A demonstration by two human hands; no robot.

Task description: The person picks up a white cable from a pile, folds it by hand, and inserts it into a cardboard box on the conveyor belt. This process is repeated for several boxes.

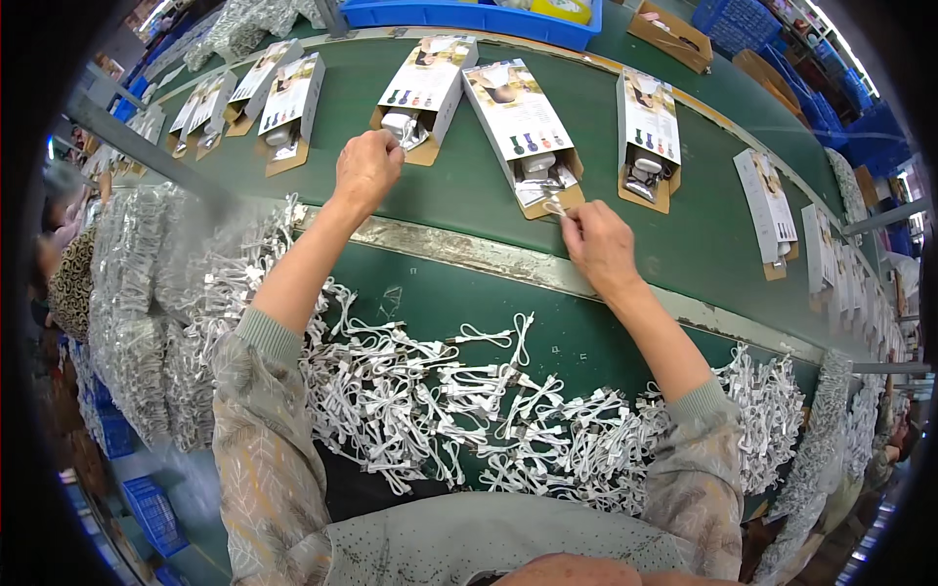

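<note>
My right hand (598, 242) pinches a short white charging cable (554, 204) at the open near end of a printed white box (516, 109). Inside that opening a white device and silvery wrapping show. To the left, my left hand (367, 172) is closed, its fingertips by the open end of another printed box (430, 78). Whatever those fingers hold, if anything, is hidden. Below both hands, a big heap of looped white cables (440, 400) spreads over the green worktop (381, 273). A third open box (649, 122) lies to the right, its flap towards me.
The boxes lie on a green belt (713, 215) behind a worn metal rail (469, 254). More boxes (290, 98) line its left and right ends. Bagged cables (132, 293) pile up at the left. A blue tray (469, 14) and a brown carton (670, 37) stand beyond the belt.
</note>
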